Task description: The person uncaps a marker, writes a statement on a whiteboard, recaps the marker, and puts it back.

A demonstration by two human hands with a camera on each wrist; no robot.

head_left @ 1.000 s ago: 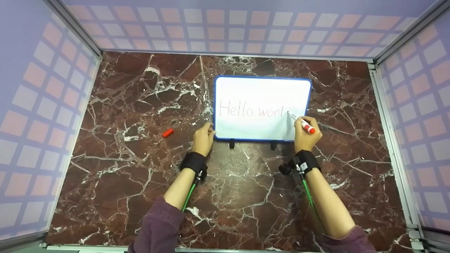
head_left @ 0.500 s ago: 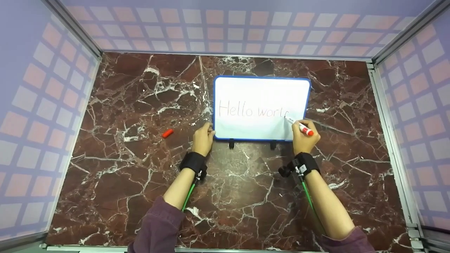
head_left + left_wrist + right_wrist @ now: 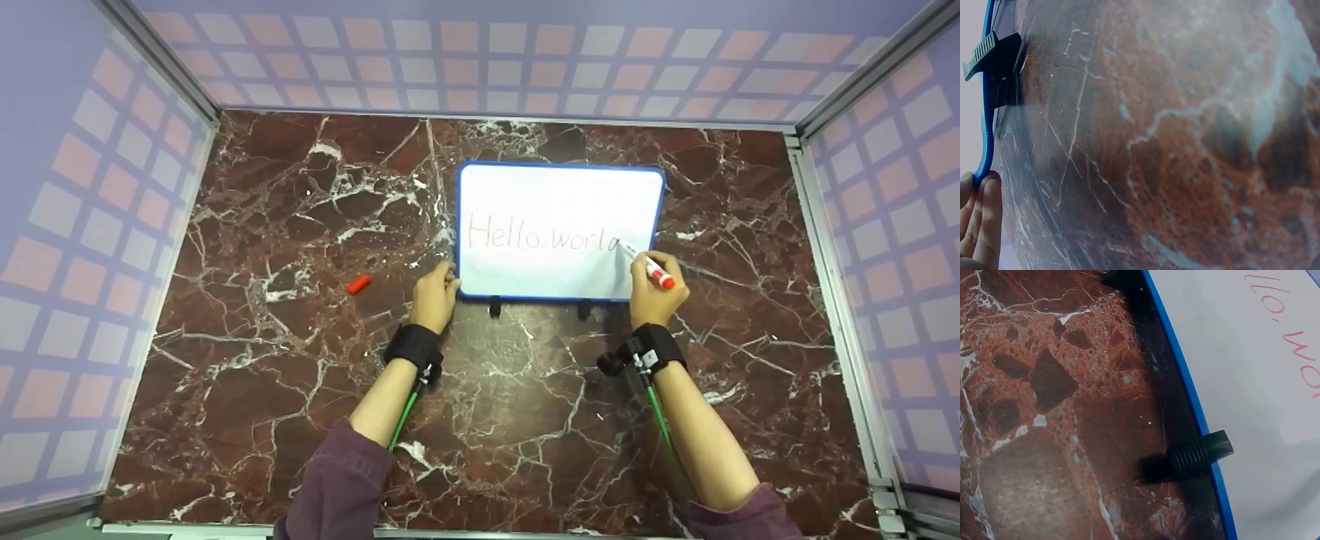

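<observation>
A whiteboard (image 3: 555, 199) with a blue frame bears the red handwriting "Hello worl" (image 3: 536, 238), followed by a small rounded stroke. My right hand (image 3: 657, 296) pinches a white marker (image 3: 652, 266) with a red end. Its tip points up and left, at the last stroke. At the lower left corner of the board is my left hand (image 3: 435, 295). In the left wrist view, that hand's thumb and fingers (image 3: 987, 222) hold the blue-edged corner between them. Outside the right wrist view, the right hand and marker are hidden; lettering (image 3: 1297, 340) shows there.
Left of the left hand, a red marker cap (image 3: 359, 284) lies on the brown marbled table (image 3: 300, 360). Black clips (image 3: 494, 307) sit on the board's lower edge; one clip (image 3: 1199, 453) is close in the right wrist view. Checkered walls (image 3: 525, 64) enclose the back and sides.
The right hand with the marker moved slightly down and left, then back up and right. A rounded red stroke has appeared after "worl". The left hand stays at the corner.
</observation>
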